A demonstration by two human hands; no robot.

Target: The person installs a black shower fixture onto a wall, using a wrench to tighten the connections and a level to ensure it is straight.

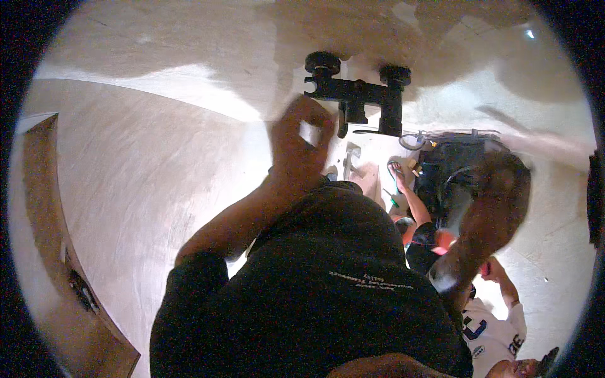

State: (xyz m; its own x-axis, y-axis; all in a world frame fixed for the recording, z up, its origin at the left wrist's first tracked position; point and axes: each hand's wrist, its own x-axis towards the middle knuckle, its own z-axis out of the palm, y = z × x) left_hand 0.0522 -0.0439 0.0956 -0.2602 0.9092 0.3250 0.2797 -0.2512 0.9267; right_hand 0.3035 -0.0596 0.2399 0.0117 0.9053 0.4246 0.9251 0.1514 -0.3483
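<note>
Head view, looking down past a dark shirt (328, 252), shows us a black two-handled fitting (362, 94) fixed to a beige wall (208, 38) with darker, damp-looking patches. Its two round black ends meet the wall, and a bar joins them, with short pieces projecting below.

We find the left hand (304, 135) raised at the fitting's left end, fingers bent round so that a bright gap shows through between them. We see nothing held in it, but we cannot tell whether its fingertips touch the black bar or only overlap it from this angle, nor exactly how far they are open.

On the other side, we see the right hand (504, 179) in front of a black bag (441, 167), well apart from the fitting. It is dark and blurred, so we cannot tell how open it is or whether it has hold of anything.

Beside the bag we make out a co-worker's sandalled foot (399, 179) and a small green object (395, 203) near it. Lower right, we see another person in a white shirt (495, 334) with dark printing, one hand raised beside something red (485, 269).
</note>
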